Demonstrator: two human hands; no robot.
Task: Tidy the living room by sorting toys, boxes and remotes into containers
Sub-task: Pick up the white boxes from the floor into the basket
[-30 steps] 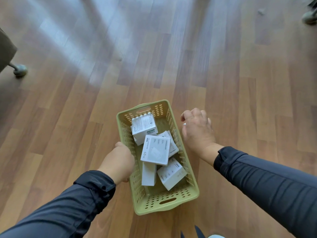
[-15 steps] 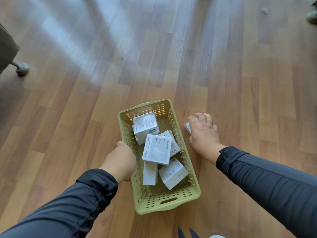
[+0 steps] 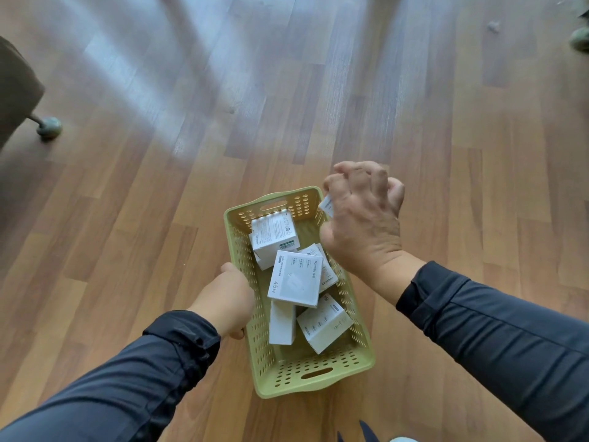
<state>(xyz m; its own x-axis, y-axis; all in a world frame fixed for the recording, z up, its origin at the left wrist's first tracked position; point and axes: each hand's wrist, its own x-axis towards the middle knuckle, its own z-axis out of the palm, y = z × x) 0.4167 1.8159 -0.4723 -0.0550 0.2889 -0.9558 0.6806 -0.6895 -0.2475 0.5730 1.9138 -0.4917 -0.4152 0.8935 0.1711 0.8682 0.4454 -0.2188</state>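
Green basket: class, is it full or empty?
Partly full: basket holds several white boxes, with bare floor showing at its near end.

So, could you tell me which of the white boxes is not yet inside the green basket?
The small white box gripped in the right hand, just above the basket's far right corner. The other boxes lie piled inside.

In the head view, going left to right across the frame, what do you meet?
Furniture foot → left hand holding the basket's side → green basket of white boxes → right hand with a small white box in its grip, over the basket's far right corner.
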